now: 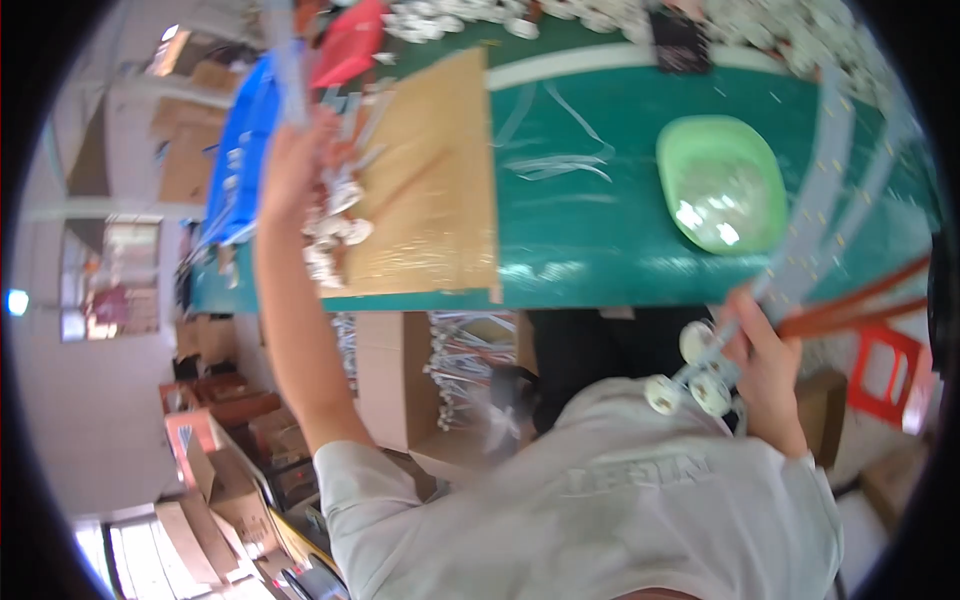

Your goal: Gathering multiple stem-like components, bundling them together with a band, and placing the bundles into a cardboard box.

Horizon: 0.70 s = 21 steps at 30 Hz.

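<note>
The pale short-sleeved shirt [590,530] bears lettering [637,474], apparently embossed.

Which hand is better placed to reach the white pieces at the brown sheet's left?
Left, probably: the left hand is close to the white pieces; the right hand is farther off, gripping strips.

Left hand blurred, strips cut off

Blur veils the left hand [295,165] and its grip; the pale strip [287,75] there leaves by the top edge. The bundle [825,150] in the right hand [764,352] has orange ends cut by the dark rim. Glare obscures the bowl's [710,132] contents [730,190]. The top edge crops the discs [770,30].
</note>
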Each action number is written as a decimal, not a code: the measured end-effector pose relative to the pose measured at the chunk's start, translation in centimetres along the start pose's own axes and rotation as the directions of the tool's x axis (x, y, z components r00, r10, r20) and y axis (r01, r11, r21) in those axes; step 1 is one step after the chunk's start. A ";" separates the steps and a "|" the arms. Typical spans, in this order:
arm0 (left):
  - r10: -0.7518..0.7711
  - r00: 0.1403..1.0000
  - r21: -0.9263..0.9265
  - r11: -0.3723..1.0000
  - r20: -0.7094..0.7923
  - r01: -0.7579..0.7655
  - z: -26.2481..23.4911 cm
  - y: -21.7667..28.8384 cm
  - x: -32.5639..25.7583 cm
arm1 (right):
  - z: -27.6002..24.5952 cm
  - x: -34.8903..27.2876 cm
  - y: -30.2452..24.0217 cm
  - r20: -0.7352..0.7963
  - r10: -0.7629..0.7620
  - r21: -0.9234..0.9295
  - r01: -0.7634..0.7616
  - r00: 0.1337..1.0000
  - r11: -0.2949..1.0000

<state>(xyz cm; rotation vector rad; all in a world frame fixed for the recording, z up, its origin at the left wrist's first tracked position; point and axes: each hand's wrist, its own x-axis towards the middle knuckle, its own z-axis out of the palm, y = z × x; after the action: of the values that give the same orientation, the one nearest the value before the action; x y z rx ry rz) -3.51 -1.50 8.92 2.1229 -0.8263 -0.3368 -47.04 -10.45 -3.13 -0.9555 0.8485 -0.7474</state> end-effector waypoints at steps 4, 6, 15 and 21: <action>0.230 0.921 -0.574 0.819 0.314 -0.009 2.8 1.4 -6.5 | 1.1 0.7 -1.9 0.173 0.108 -0.027 -0.105 0.979 0.994; 0.176 0.898 -0.588 0.802 0.404 0.108 8.1 3.2 -11.6 | 1.8 0.6 -2.7 0.248 0.091 -0.045 -0.082 0.965 0.996; 0.256 0.523 -0.490 0.786 0.813 0.378 18.8 3.9 -22.9 | 0.7 -3.1 -1.2 0.348 0.044 -0.031 -0.036 0.937 0.999; 0.237 0.627 -0.620 0.596 0.742 0.510 20.4 3.7 -28.7 | -2.4 -6.3 0.3 0.231 -0.129 -0.188 0.175 0.964 0.967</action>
<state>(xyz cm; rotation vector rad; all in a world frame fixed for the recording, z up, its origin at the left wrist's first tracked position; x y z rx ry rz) -36.73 3.59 -2.34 1.0806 -0.7086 -1.5233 -51.98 -5.92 -2.47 -1.2762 0.6731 -0.6794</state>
